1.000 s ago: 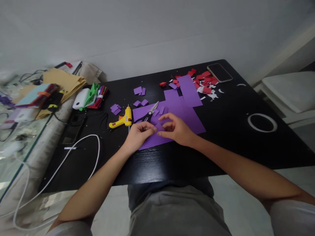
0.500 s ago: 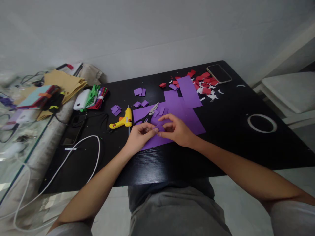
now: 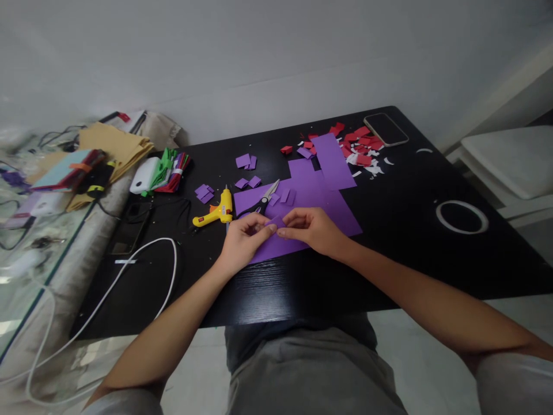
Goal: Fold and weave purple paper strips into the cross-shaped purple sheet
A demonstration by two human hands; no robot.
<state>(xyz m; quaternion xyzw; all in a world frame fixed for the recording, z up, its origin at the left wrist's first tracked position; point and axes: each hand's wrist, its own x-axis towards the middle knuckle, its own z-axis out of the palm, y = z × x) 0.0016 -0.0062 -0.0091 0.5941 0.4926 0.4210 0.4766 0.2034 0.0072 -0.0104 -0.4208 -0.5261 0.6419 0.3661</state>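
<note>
A small piece of purple paper (image 3: 276, 221) is pinched between my two hands, above larger purple sheets (image 3: 276, 248). My left hand (image 3: 246, 239) grips its left side with thumb and fingers. On its right side, my right hand (image 3: 313, 229) has closed thumb and fingers on it. Just beyond my hands lie black-handled scissors (image 3: 264, 200), partly hidden by my left fingers. Small folded purple pieces (image 3: 287, 196) rest beside the blades. A yellow glue gun (image 3: 218, 211) lies left of my left hand.
More purple pieces (image 3: 246, 161) lie farther back. Red and white paper scraps (image 3: 363, 151) and a phone (image 3: 386, 129) are at the back right. A white ring (image 3: 461, 217) lies at right. At left are a white cable (image 3: 173, 271), another phone (image 3: 129, 230) and bundled coloured material (image 3: 166, 173).
My right fingers have drawn down and closed in on the purple piece, where the index finger was raised before. My left hand has hardly moved.
</note>
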